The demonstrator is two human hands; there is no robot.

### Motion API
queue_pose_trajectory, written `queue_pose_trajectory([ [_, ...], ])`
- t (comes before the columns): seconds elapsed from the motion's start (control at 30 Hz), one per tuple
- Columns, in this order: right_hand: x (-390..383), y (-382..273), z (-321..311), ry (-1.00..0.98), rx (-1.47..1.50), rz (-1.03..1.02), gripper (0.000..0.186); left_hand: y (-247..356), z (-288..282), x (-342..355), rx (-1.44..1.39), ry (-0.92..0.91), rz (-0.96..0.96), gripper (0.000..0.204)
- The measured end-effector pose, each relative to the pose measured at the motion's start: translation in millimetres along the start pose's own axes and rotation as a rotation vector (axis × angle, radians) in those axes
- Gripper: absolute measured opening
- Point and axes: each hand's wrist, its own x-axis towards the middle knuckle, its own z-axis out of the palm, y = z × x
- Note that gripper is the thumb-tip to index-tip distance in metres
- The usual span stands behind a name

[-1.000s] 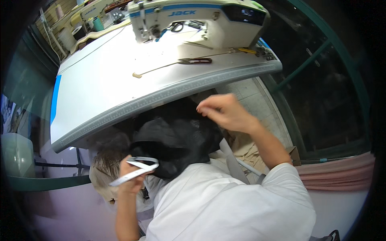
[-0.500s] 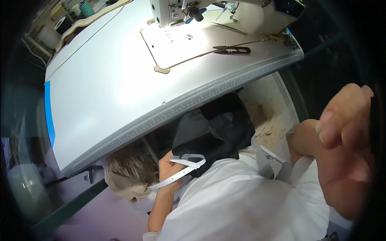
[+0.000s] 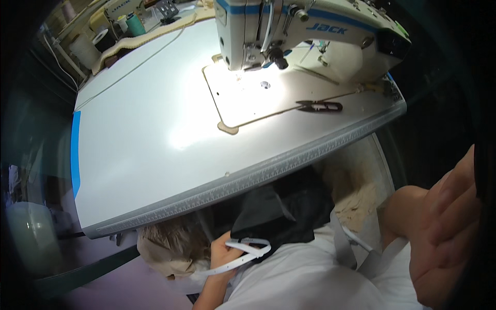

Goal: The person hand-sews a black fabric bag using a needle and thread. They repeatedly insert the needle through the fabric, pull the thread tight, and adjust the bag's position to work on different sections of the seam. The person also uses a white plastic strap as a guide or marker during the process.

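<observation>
My left hand (image 3: 221, 261) is low in front of me, closed on a white strap (image 3: 230, 267) with small holes, which bends into a loop beside the fingers. Behind the loop, black cloth (image 3: 274, 209) lies across my lap, under the table's front edge. Its far part is in shadow. My right hand (image 3: 444, 243) is raised close to the camera at the right rim, palm showing and fingers stretched upward. Those fingertips run into the dark edge of the picture, and I see nothing held there.
Ahead stands a sewing machine (image 3: 310, 31) on a white table (image 3: 139, 150) with a ruler strip (image 3: 248, 186) along its front edge. Thread snips (image 3: 323, 106) lie near the needle plate. Thread spools (image 3: 135, 24) stand at the far left; a brown bag (image 3: 168, 250) sits below the table.
The view has tilted up, so the table and machine sit lower in it. My right hand's fingers have moved from curled toward the camera to stretched upward. The left hand keeps the strap.
</observation>
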Motion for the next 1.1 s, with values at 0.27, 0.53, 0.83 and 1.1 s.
queue_pose_trajectory([
  [0.27,-13.5,8.4,1.8,-0.005,0.014,-0.041,0.019,-19.4,28.7,-6.2,-0.006,0.17,0.077,0.019],
  [0.53,-37.7,9.6,-1.8,0.032,-0.142,0.007,0.023,-12.1,37.8,-20.4,-0.044,0.128,0.177,0.011],
  [0.83,-85.2,133.1,-2.1,0.073,-0.966,0.232,0.027,2.6,51.5,-17.3,-0.18,0.131,0.299,0.015],
  [1.1,-127.3,224.4,3.6,-0.018,-1.07,0.366,0.019,3.5,67.1,-32.2,-0.276,0.051,0.334,0.025],
])
